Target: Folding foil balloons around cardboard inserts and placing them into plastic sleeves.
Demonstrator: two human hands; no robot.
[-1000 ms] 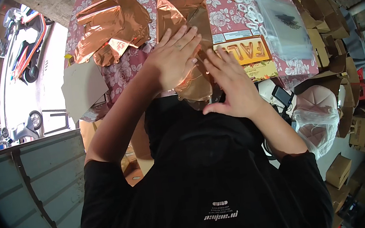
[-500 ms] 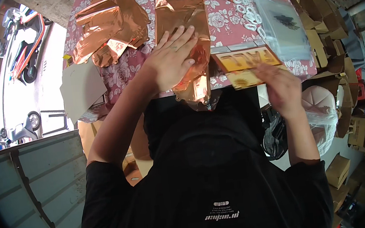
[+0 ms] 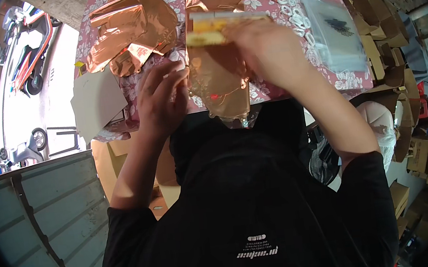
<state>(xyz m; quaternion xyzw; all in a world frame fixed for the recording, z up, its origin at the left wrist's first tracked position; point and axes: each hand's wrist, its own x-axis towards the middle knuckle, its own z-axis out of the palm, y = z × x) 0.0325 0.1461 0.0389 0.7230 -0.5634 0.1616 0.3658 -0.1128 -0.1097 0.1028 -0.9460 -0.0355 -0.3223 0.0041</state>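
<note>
You've got the yellow card [image 3: 205,33] pinched in your right hand [image 3: 275,47] over copper foil [image 3: 218,77]; left hand [image 3: 160,100] half-open, looks empty.

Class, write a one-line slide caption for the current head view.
On a floral tablecloth, the right hand holds a yellow card over copper-coloured foil, the left hand beside the foil.
</note>
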